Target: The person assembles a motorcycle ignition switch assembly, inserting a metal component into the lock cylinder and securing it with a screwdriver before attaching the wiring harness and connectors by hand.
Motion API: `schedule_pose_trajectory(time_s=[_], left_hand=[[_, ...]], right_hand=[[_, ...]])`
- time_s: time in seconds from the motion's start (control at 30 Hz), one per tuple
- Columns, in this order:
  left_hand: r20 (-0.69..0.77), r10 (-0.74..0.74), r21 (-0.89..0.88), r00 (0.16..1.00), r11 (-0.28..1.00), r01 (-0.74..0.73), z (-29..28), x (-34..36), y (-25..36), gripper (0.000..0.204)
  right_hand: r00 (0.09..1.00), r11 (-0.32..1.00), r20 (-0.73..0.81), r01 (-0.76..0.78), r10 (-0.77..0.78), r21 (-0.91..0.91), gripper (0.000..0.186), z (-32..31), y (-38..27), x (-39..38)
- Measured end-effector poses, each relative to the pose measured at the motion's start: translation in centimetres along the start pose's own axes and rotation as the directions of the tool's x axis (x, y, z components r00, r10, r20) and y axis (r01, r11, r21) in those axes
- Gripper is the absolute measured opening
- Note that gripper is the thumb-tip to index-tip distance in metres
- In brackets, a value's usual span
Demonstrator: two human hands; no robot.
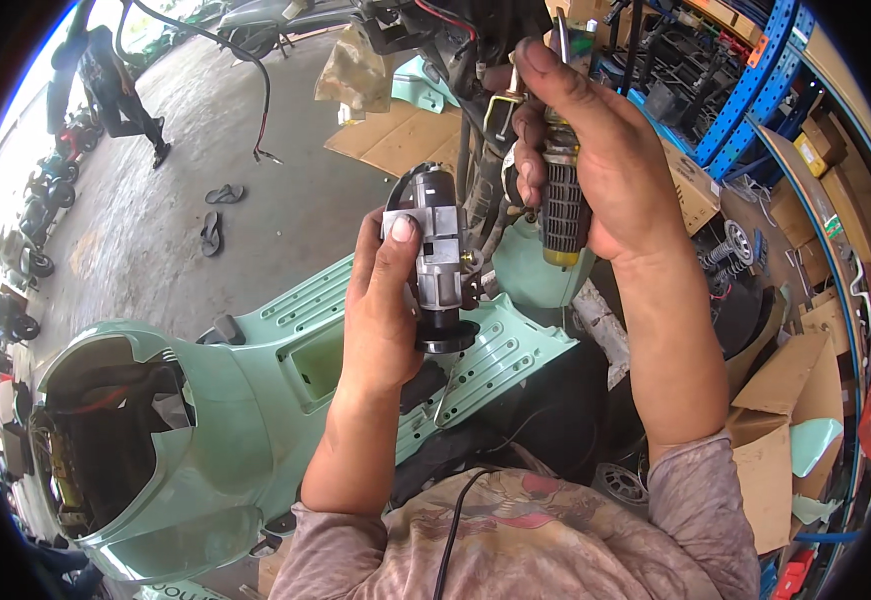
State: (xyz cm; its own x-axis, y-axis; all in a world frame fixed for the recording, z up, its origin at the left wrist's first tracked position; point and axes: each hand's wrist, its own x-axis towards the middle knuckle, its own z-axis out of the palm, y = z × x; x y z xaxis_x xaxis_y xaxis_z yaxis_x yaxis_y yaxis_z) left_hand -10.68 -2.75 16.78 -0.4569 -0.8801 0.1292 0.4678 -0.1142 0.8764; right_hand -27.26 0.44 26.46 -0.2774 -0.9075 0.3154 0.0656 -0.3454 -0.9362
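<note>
My left hand (384, 290) is closed around an ignition lock (440, 262), a grey cast-metal cylinder with a black top and a wide black ring at its lower end. The thumb presses on its side, and a black cable curves off its top. To the right and a little higher, my right hand (606, 150) grips a screwdriver (563, 200) by its yellow handle with a ribbed black sleeve. Its shaft points upward, partly behind the thumb. A small yellowish metal bracket (501, 112) shows beside the right fingers; whether they hold it I cannot tell.
Below my hands lies a pale green scooter body panel (216, 430) with slotted footboards. Dark scooter parts and cables (436, 45) hang ahead. Blue shelving (756, 90) and open cardboard boxes (786, 430) stand at right. Sandals (213, 232) lie on the floor; a person (111, 85) is far left.
</note>
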Motion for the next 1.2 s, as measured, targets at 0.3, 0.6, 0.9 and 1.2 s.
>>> schedule_pose_trajectory(time_s=[0.3,0.6,0.9,1.2], left_hand=[[0.101,-0.032,-0.111,0.994,0.993,0.043,-0.7,0.8,-0.2,0.049],[0.032,-0.015,-0.085,0.999,0.996,0.017,-0.2,0.9,-1.0,0.043],[0.05,-0.033,0.051,0.998,0.998,0.03,0.7,1.5,0.7,0.047],[0.125,0.055,-0.133,0.991,0.99,-0.038,0.5,1.5,0.0,0.045]], right_hand=[[0.969,0.961,0.2,-0.187,0.147,0.201,0.024,-0.3,1.2,-0.8],[0.94,0.942,0.247,-0.284,0.237,0.176,0.023,-2.7,4.3,-3.4],[0.948,0.975,0.239,-0.221,0.21,0.02,0.025,-3.3,5.2,-3.5],[0.971,0.982,0.149,-0.181,0.186,-0.044,0.023,-2.8,4.9,-3.9]])
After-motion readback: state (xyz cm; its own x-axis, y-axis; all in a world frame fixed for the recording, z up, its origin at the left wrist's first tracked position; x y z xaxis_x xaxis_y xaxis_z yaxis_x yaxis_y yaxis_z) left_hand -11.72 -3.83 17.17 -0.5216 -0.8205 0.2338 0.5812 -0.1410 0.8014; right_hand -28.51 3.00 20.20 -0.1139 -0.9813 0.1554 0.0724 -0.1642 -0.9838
